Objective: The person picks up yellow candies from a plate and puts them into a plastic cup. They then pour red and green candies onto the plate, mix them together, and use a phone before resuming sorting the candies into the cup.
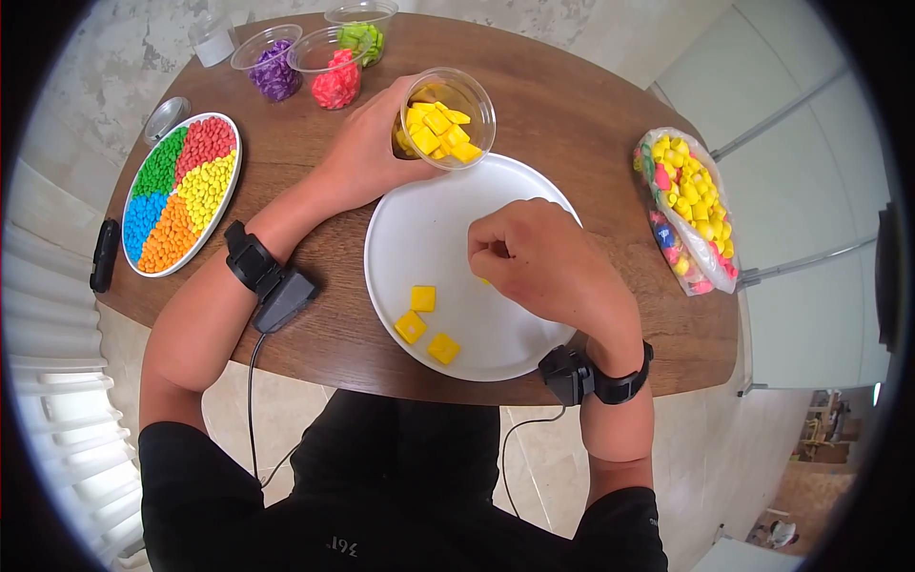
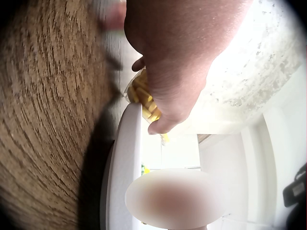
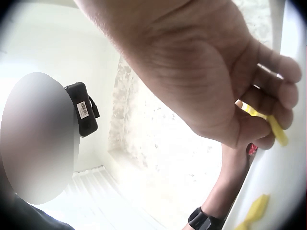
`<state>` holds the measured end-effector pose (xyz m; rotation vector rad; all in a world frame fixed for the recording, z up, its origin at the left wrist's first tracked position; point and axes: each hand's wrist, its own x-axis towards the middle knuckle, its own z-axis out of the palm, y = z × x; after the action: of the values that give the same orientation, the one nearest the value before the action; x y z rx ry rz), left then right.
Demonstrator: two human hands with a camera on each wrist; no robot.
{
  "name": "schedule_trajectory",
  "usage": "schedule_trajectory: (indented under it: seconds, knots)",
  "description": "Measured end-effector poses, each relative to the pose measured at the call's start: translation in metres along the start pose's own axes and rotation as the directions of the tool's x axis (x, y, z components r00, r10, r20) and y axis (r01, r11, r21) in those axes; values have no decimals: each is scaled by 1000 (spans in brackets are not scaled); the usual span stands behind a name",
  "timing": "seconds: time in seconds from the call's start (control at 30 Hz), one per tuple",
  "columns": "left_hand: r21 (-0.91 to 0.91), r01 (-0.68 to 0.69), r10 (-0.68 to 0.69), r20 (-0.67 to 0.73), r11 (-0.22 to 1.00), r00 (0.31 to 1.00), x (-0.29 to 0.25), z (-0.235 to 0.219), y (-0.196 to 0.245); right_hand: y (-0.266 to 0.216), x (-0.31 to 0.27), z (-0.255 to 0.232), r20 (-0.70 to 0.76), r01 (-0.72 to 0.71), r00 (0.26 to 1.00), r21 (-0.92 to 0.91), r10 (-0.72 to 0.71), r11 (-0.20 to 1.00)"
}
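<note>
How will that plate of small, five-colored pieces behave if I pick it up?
The plate looks stiff, so it should lift without sagging. The pieces look small, rounded and loose, so they'd probably roll or spill if it tilts. Spread nearly to a low-looking rim, they may shift with a jolt.

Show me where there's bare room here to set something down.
Widest: the tabletop between the white plate and the bag of yellow pieces, on the right. The white plate is also bare between the left hand and three yellow squares. Crowded: the far left, where three filled cups cluster; the left forearm crosses beside the multicolored plate.
</note>
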<state>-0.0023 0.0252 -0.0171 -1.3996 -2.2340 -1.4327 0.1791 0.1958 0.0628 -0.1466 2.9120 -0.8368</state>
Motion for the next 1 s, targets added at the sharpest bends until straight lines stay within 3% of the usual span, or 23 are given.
schedule_trajectory:
  seconds: [0.1, 0.2, 0.23, 0.27, 0.3, 0.4, 0.57, 0.67, 0.8, 0.87, 0.9, 1.0]
  knots:
    - [-8, -1, 1, -1, 1000, 1000, 0, 0, 1, -8, -1, -5, 83, -47, 995, -69, 53, 996]
    - [-19, -6, 6, -5, 1000, 1000, 0, 1, -1, -13, -1, -7, 93, -147, 986, 74, 140, 986]
    - [-22, -14, 14, -8, 1000, 1000, 0, 1, -2, -9, 0, -1, -132, 16, 991, 133, 2, 991]
    - [-22, -14, 14, -8, 1000, 1000, 0, 1, -2, -6, 1, 4, -357, 186, 926, 153, -121, 971]
    - [-20, -8, 8, 2, 1000, 1000, 0, 0, -2, -5, 4, 7, -356, 186, 927, 153, -121, 971]
    - [-21, -2, 3, 11, 1000, 1000, 0, 0, -1, -5, 7, 11, -588, 332, 782, 111, -208, 937]
    - [-14, -12, 12, 7, 1000, 1000, 1, 2, -1, -9, 2, 6, -329, 176, 940, 224, -95, 959]
    - [-14, 1, -1, -1, 1000, 1000, 0, 0, 0, -6, 4, 7, -444, 244, 885, 187, -140, 951]
    - [-6, 20, -20, 8, 1000, 1000, -1, -1, 1, -9, 1, 4, -440, 282, 878, 158, -189, 946]
    - [9, 13, -13, 13, 1000, 1000, 0, -1, 1, -10, -3, 6, -121, 127, 987, 199, -104, 972]
    - [3, 12, -12, 15, 1000, 1000, 0, -2, 2, -10, -3, 10, -123, 124, 987, 200, -101, 972]
    - [-5, 18, -18, 18, 1000, 1000, 0, -2, 4, -9, -1, 29, 89, 196, 975, 75, -203, 978]
